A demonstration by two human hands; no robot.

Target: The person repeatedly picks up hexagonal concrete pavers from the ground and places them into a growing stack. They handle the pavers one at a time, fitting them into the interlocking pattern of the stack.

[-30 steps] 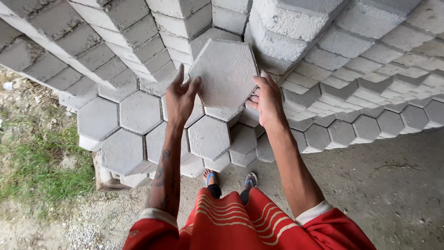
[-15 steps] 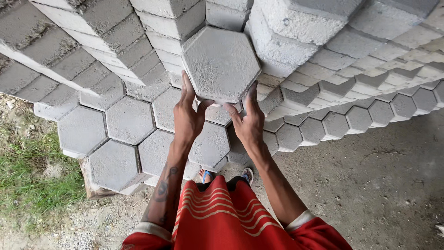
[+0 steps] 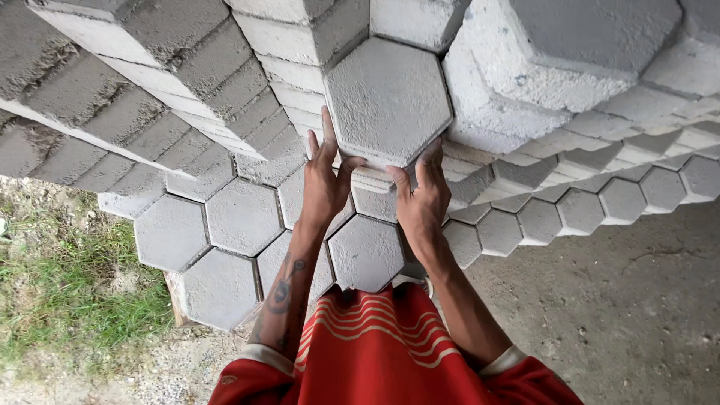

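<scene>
- Both hands are holding a grey hexagonal paver raised in front of the stacked pavers.
- Left hand is gripping its lower-left edge, fingers spread upward.
- Right hand is gripping its lower-right edge.
- Taller stacks are rising far right; grass is lying near left.

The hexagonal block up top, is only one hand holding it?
No, both the left hand and the right hand grip the lower edges of the hexagonal block.
</scene>
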